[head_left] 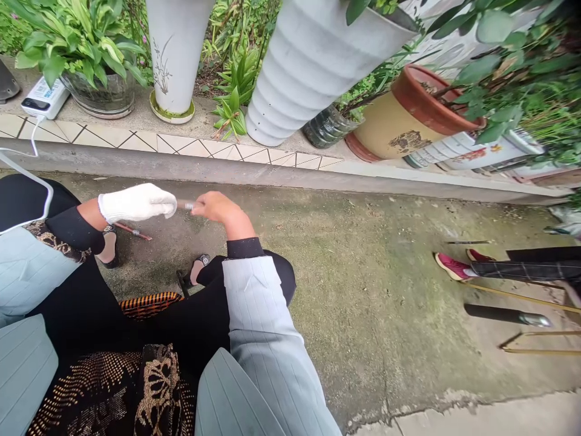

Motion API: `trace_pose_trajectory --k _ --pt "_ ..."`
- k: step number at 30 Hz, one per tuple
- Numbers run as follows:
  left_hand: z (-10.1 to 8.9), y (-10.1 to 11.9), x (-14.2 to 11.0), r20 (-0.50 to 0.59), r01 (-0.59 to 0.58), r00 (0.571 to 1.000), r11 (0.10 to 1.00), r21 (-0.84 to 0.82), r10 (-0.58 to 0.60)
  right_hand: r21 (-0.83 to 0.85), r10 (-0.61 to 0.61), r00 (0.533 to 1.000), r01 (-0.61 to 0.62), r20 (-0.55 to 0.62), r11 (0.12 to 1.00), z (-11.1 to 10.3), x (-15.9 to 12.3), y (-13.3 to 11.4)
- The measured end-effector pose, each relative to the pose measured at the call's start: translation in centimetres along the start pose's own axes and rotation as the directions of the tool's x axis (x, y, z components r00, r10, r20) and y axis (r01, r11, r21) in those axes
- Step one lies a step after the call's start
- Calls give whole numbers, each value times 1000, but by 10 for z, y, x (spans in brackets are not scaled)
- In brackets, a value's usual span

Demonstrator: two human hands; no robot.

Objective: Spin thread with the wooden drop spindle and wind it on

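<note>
My left hand [138, 203], in a white knitted glove, is closed around one end of a short brown stick [183, 204] that is blurred by motion. My bare right hand [216, 207] pinches the other end, where a pale grey band shows at the fingertips. Whether that band belongs to the stick or is a separate piece, I cannot tell. Both hands are above the concrete, in front of my knees. Below my left wrist, a thin reddish-brown rod [134, 231] with a light mark on it is partly hidden by my sleeve.
A tiled ledge [181, 145] ahead bears several plant pots, including a ribbed white pot [295, 72] and a yellow-brown pot [403, 121]. A white power bank [45, 97] with a cable lies at left. At right are another person's red shoes [451, 266] and a wooden-legged seat [521, 297].
</note>
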State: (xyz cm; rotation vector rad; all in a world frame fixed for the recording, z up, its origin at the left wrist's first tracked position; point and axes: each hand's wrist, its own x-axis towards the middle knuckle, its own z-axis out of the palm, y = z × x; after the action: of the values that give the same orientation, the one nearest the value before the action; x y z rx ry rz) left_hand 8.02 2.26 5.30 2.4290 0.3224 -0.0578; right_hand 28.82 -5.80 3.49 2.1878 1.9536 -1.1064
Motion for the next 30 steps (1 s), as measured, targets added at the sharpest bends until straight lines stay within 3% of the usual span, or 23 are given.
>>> trace_pose_trajectory --k 1,2,3,4,5,6,8,9,11,14,17,20,22,24,25,27,28,29,30 --pt "-2 -2 -1 -3 2 1000 1000 27 -2 39 -69 977 62 202 997 1 -2 -2" --pt "-3 -5 -2 -11 5 1000 999 42 -5 120 -161 913 125 374 985 2 -5 -4" --pt "-5 -8 -4 -35 13 999 999 43 -11 232 -268 840 176 471 957 1 -9 -5" --pt "-6 -10 -4 -67 22 998 999 30 -20 355 -372 797 213 476 910 -2 -13 -5" --pt "-7 -13 -5 -103 37 994 999 -1 -37 471 -452 801 247 393 847 -6 -18 -5" --pt "-7 -14 -5 -132 56 989 997 -47 -62 566 -487 842 291 231 772 -11 -23 -4" --pt "-5 -16 -5 -144 90 983 984 -156 -112 676 -358 916 378 -178 632 -21 -28 1" --pt "-4 -15 -5 -127 99 984 975 -199 -126 689 -246 911 412 -332 596 -26 -28 4" --pt "-2 -11 -4 -85 109 988 965 -239 -132 681 -58 880 406 -472 610 -29 -23 12" --pt "-1 -4 -4 -28 92 994 971 -219 -101 607 96 873 250 -479 754 -22 -7 19" --pt "0 -1 -3 0 60 998 982 -177 -61 376 136 888 45 -440 926 -12 4 16" --pt "-1 -4 -3 -25 34 999 991 -127 -37 107 102 931 -68 -351 992 -6 5 9" --pt "-2 -7 -4 -50 39 998 996 -81 -43 17 46 981 -43 -188 999 -5 2 4" --pt "-4 -10 -6 -68 54 996 998 -34 -57 37 -52 995 49 81 998 -3 -3 1" --pt "-5 -12 -6 -76 62 995 998 -20 -64 89 -118 967 100 227 991 -3 -5 0" --pt "-7 -15 -7 -91 79 993 997 -23 -81 248 -281 855 187 435 951 -3 -12 -2" --pt "-7 -16 -7 -108 90 990 995 -41 -94 336 -364 807 219 466 916 -5 -16 -3" --pt "-6 -16 -6 -129 101 986 993 -66 -109 426 -436 788 247 434 870 -7 -20 -3" --pt "-5 -17 -6 -147 112 981 989 -101 -126 516 -490 804 278 337 811 -11 -24 -3"
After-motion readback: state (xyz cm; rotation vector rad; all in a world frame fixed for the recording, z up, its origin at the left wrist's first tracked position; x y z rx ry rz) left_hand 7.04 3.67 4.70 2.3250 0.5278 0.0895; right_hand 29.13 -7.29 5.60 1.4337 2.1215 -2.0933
